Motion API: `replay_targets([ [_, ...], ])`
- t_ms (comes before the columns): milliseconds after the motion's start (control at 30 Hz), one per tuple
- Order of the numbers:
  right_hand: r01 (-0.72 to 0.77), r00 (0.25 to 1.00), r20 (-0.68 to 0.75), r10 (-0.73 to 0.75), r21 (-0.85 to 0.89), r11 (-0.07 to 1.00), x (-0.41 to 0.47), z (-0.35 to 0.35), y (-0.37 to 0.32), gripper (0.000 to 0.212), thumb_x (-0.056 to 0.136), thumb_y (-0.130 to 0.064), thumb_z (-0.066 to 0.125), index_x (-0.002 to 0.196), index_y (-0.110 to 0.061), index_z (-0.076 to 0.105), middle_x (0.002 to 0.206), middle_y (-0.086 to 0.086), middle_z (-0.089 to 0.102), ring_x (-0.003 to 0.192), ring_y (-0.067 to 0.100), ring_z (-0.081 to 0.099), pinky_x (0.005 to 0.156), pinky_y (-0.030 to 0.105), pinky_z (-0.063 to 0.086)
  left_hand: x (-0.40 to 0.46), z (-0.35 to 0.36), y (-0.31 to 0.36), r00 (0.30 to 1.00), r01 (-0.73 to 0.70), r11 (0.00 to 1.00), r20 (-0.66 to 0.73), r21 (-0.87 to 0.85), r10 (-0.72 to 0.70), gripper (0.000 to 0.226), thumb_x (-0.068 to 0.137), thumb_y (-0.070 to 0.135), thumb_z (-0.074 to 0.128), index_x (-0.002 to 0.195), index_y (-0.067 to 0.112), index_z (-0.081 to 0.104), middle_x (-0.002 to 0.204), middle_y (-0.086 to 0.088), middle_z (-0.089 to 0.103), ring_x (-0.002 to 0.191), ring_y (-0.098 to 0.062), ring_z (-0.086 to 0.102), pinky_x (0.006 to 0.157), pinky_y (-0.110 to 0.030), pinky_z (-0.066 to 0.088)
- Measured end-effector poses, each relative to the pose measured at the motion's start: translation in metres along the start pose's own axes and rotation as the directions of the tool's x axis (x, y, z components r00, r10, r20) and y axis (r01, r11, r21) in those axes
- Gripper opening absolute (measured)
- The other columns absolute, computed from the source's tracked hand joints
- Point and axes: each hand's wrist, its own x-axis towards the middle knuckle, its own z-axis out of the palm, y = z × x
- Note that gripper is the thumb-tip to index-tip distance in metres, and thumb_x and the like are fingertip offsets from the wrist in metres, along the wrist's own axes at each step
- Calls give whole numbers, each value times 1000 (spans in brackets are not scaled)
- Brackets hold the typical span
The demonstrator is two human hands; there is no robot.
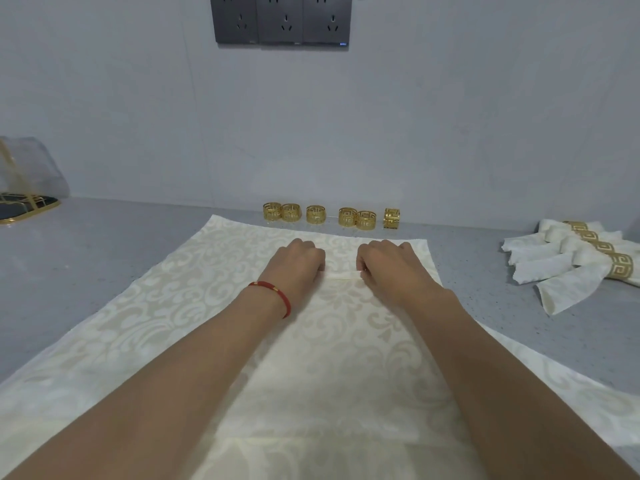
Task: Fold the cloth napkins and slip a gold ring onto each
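Cream damask cloth napkin (194, 323) spread flat on grey speckled countertop (104, 244), folded edge raised near middle. Fold pinched by left hand (298, 263) and right hand (389, 266), fingers curled onto cloth, hands near each other. Red cord bracelet (275, 295) worn on left wrist. Six gold fretwork napkin rings (348, 216) lined along wall behind napkin. Finished ringed napkins (571, 263) piled at right. Dark wall sockets (281, 19) above.
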Motion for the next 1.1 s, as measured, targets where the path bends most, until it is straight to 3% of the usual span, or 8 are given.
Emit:
replay_targets([
  [200, 168, 986, 50, -161, -177, 970, -18, -14, -5, 31, 85, 2, 55, 108, -20, 55, 103, -3, 57, 95, 23, 58, 86, 38, 43, -6, -17, 4, 980, -186, 962, 112, 201, 166, 24, 89, 1, 48, 100, 18, 61, 100, 2, 58, 96, -22, 55, 80, -32, 37],
  [333, -87, 994, -38, 105, 326, 941, -31, -4, 6, 29, 98, -8, 47, 114, -22, 68, 106, -5, 68, 98, 18, 61, 88, 38, 49, -20, -11, 2, 999, 36, 987, 17, -154, -34, 27, 89, 6, 50, 74, 19, 68, 79, 3, 63, 81, -21, 61, 66, -25, 43],
  [400, -134, 983, -49, 178, 471, 872, -34, 2, 11, 28, 102, -9, 51, 119, -15, 72, 113, 0, 67, 106, 18, 59, 93, 36, 49, -25, -5, 0, 977, 173, 912, -53, -372, -207, 23, 91, 8, 58, 92, 21, 76, 84, 4, 68, 85, -15, 63, 76, -22, 47],
  [467, -124, 986, -39, 160, 465, 877, -35, 9, 13, 23, 100, -7, 58, 115, -6, 75, 115, 7, 63, 112, 24, 56, 95, 37, 45, -25, -1, -2, 967, 212, 888, -47, -408, -252, 21, 90, 11, 64, 106, 18, 76, 89, 4, 67, 88, -12, 60, 79, -19, 43],
  [700, -47, 991, -123, 60, 104, 993, -39, -4, 6, 5, 97, -18, 63, 96, -22, 66, 92, -5, 64, 93, 22, 54, 81, 39, 42, -27, 4, -2, 988, 111, 992, -102, -58, -116, 12, 91, 17, 61, 84, 26, 58, 87, 10, 56, 91, -18, 48, 75, -33, 27],
  [867, 57, 997, -40, -60, -68, 996, -50, -13, 1, 36, 72, 10, 63, 93, -20, 61, 90, -4, 59, 90, 24, 52, 81, 40, 42, -37, -4, 5, 996, 30, 972, -89, 232, -9, 22, 80, 8, 58, 74, 28, 51, 75, 10, 52, 76, -17, 44, 71, -35, 21],
  [1033, -118, 990, -39, 138, 323, 939, -56, -16, 1, 20, 92, -11, 52, 93, -18, 71, 94, -4, 66, 88, 18, 61, 85, 37, 49, -41, -15, 8, 995, 102, 994, 8, 42, -103, 31, 86, 8, 48, 58, 23, 49, 64, 10, 46, 64, -15, 44, 70, -33, 26],
  [1100, -166, 981, -29, 193, 396, 903, -57, -12, 6, 21, 97, -11, 53, 101, -13, 74, 95, 5, 69, 89, 23, 63, 85, 40, 53, -43, -13, 3, 992, 121, 984, -27, -128, -126, 30, 90, 8, 50, 72, 28, 62, 74, 12, 56, 75, -15, 55, 71, -31, 38],
])
